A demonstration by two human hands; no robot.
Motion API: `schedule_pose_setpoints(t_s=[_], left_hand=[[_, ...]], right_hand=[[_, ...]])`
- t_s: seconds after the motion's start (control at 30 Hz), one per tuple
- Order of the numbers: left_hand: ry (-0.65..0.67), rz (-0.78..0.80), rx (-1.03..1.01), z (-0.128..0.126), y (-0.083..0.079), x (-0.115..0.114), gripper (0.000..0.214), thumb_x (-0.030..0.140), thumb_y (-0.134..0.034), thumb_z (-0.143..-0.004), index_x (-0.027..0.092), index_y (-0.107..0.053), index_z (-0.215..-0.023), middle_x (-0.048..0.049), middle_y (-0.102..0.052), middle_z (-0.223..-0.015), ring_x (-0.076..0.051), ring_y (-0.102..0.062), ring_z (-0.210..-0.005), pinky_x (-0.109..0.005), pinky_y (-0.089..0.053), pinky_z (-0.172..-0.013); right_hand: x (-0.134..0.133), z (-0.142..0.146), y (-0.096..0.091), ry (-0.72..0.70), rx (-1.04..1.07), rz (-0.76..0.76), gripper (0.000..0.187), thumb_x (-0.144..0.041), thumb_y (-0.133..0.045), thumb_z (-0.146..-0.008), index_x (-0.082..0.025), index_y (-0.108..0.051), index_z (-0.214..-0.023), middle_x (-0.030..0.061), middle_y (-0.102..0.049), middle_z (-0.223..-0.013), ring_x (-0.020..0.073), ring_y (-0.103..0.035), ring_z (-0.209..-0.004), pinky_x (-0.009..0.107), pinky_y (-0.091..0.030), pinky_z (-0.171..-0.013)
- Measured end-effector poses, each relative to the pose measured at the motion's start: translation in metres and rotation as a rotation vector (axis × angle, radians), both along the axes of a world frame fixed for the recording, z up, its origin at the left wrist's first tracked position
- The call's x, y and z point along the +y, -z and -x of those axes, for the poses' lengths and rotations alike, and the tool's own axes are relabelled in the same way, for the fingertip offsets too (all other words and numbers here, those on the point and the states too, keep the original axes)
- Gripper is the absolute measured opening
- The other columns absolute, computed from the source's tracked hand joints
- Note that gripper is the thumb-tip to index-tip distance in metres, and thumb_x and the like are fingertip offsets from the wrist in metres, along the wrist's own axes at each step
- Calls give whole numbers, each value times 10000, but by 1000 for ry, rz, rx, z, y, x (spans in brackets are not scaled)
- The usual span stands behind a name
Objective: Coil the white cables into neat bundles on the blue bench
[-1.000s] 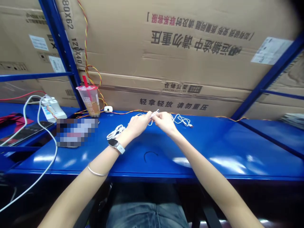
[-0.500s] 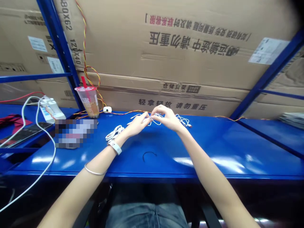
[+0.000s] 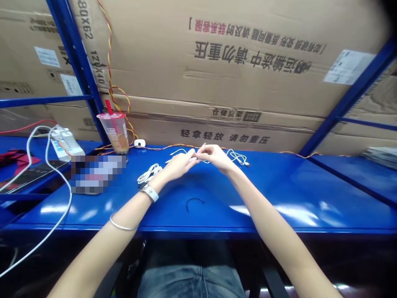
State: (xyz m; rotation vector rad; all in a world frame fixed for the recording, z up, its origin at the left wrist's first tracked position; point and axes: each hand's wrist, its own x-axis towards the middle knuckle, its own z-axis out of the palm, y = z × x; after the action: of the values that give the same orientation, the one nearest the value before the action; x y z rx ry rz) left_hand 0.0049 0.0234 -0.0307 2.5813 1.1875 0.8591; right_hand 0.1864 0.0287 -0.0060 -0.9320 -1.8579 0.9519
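Over the blue steel tabletop (image 3: 279,198), well to the right of a plastic drink cup (image 3: 116,134), a left hand (image 3: 178,164) and a right hand (image 3: 215,158), close together, fingertips almost meeting. Both hands half closed, fingers curled inward, pinching a thin white USB cable (image 3: 237,157) between thumbs and fingertips; exact grip partly hidden by the fingers.

Cable glossy white and very thin, in loose, uneven loops on both sides of the hands. Nearest the cup, a small bundled coil (image 3: 149,174) lying on the tabletop, just beside the left wrist. Farther from the cup, past the right hand, a looser tangle ending in a small connector (image 3: 248,164). Short strand tips sticking up above the fingers.

On the left wrist, a white-strapped smartwatch (image 3: 149,192); higher up the same forearm, a thin silver bangle (image 3: 122,227).

Right beside the cup, a small white plug (image 3: 139,143) on a twisted red-and-yellow wire (image 3: 161,146) running along the back of the tabletop. Left of the cup, a white power strip (image 3: 63,142) with a thick white cable (image 3: 70,203) curving down past the front edge, plus a pixelated patch (image 3: 97,174) hiding whatever lies there. Behind the cup, large cardboard cartons (image 3: 248,82) printed with Chinese text, framed by blue steel shelf uprights (image 3: 74,62).
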Motion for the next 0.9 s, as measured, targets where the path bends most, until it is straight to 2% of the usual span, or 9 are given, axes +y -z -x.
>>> schedule_pose_setpoints(t_s=[0.1,0.17,0.3,0.43,0.53,0.63,0.77,0.9], left_hand=[[-49,-79,103,0,-1,-3,242,382,-370,-972,185,-506,-1013,-92,-707,-957,-233,-680,-875,-287,-458,-719],[-91,-124,168,0,-2,-4,247,376,-375,-974,172,-500,-1034,-109,-706,-953,-238,-688,-853,-284,-459,-695],[-120,-118,120,1,-4,-5,247,387,-390,-972,168,-482,-1040,-108,-708,-925,-235,-692,-829,-279,-454,-673],[-64,-62,-44,2,-6,-2,223,391,-420,-958,177,-481,-979,-88,-703,-883,-227,-676,-814,-283,-439,-668],[-31,-8,-192,3,-5,2,263,438,-432,-943,184,-488,-909,-48,-678,-796,-188,-639,-724,-267,-418,-639],[-13,22,-256,5,-4,6,298,470,-426,-937,185,-495,-883,-19,-650,-743,-165,-604,-675,-256,-399,-618],[3,-8,-170,8,-4,6,295,466,-424,-943,182,-507,-946,-32,-657,-786,-179,-622,-712,-261,-404,-628],[-17,-126,54,9,-7,1,276,404,-383,-978,163,-510,-1020,-85,-674,-892,-212,-658,-799,-277,-426,-662]], right_hand=[[1,2,4,-50,136,168,240,-338,-727,-637,-147,-618,-732,5,-615,-660,120,-545,-621,249,-406,-599],[1,4,5,-55,213,194,287,-337,-758,-604,-164,-597,-767,-8,-616,-684,118,-549,-625,239,-399,-584],[1,6,5,-4,203,41,289,-381,-755,-636,-169,-609,-769,-5,-613,-695,123,-535,-629,245,-405,-582],[1,7,4,80,81,-168,257,-404,-708,-724,-161,-687,-806,35,-662,-762,145,-559,-662,274,-438,-625],[-2,6,2,162,-23,-328,249,-408,-678,-775,-170,-723,-836,61,-696,-854,169,-597,-741,284,-454,-669],[-4,2,-4,148,-151,-387,239,-387,-673,-793,-170,-732,-871,65,-708,-882,170,-610,-759,276,-453,-673],[-5,-6,-10,21,-266,-384,250,-368,-669,-812,-166,-716,-951,72,-708,-936,175,-625,-791,274,-460,-690],[-5,-6,-9,22,-345,-455,190,-322,-678,-813,-164,-717,-911,78,-702,-902,185,-626,-813,286,-455,-722]])
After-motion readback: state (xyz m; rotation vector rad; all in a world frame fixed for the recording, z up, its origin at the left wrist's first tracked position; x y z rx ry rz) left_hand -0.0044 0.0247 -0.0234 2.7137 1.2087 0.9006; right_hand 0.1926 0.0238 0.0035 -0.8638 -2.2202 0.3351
